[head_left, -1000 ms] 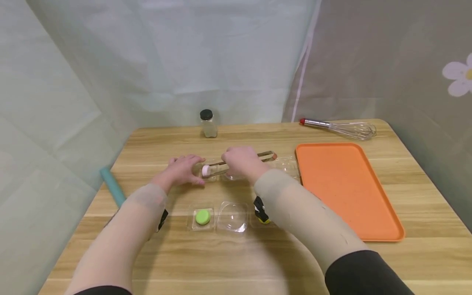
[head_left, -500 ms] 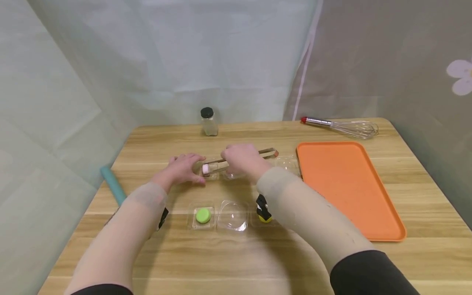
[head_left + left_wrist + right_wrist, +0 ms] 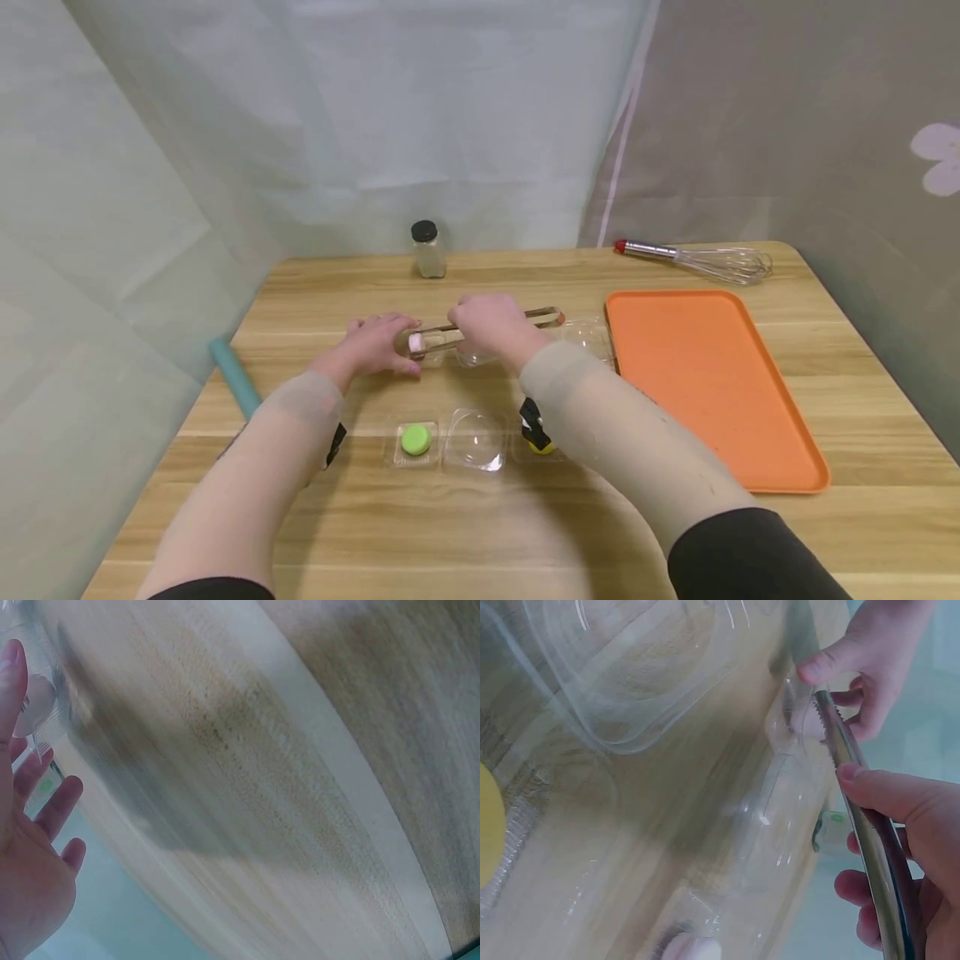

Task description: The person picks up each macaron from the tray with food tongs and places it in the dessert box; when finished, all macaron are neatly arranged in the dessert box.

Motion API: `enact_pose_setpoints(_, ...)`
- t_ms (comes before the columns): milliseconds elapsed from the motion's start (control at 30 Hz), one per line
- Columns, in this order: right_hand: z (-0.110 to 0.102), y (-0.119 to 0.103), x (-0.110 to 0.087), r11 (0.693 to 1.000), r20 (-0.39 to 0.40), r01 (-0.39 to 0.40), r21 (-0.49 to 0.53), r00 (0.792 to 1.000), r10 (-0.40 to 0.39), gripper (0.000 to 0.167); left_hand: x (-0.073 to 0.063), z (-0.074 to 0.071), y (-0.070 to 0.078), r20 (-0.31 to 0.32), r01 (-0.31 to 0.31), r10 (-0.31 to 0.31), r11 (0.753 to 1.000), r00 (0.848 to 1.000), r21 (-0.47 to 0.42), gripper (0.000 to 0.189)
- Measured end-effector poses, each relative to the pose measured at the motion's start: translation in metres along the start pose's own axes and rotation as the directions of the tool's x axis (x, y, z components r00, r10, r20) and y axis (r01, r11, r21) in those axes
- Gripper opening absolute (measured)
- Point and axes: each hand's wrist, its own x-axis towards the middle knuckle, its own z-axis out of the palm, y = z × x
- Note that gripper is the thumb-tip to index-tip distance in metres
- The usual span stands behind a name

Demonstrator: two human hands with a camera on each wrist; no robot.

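Observation:
My right hand (image 3: 495,323) grips a pair of metal tongs (image 3: 877,855), thumb on one arm and fingers curled round the other. At the tongs' far end is a pale pink round piece (image 3: 416,344), over a small clear plastic container (image 3: 778,724). My left hand (image 3: 375,344) is at that container's left side, thumb and fingers spread apart around it. In the left wrist view its fingers (image 3: 58,806) look loose and slightly bent. Another pink piece (image 3: 694,949) sits in clear plastic in the right wrist view. My right hand partly hides the back row of containers.
Nearer me, one clear container holds a green round piece (image 3: 416,439), with its open lid (image 3: 476,440) beside it. A yellow piece (image 3: 540,447) shows beside my right forearm. Around are an orange tray (image 3: 705,383), a whisk (image 3: 697,258), a black-capped jar (image 3: 429,250) and a teal cylinder (image 3: 235,379).
The tongs and pink piece have shifted very slightly; both hands keep nearly the same places. The whole head view has moved a little.

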Motion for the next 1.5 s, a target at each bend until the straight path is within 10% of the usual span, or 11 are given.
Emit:
enact_pose_setpoints(1200,0.006,0.007,-0.001,0.999,-0.023,0.000,-0.047,1.000,-0.001,0.031,0.001,0.000,0.001,0.002,0.004,-0.004,1.000,1.000,-0.016,0.087)
enact_pose_setpoints(1500,0.003,0.023,-0.013,0.995,-0.008,0.016,0.099,1.000,-0.015,0.042,0.002,0.000,0.000,0.018,0.004,-0.004,0.999,1.000,-0.043,0.087)
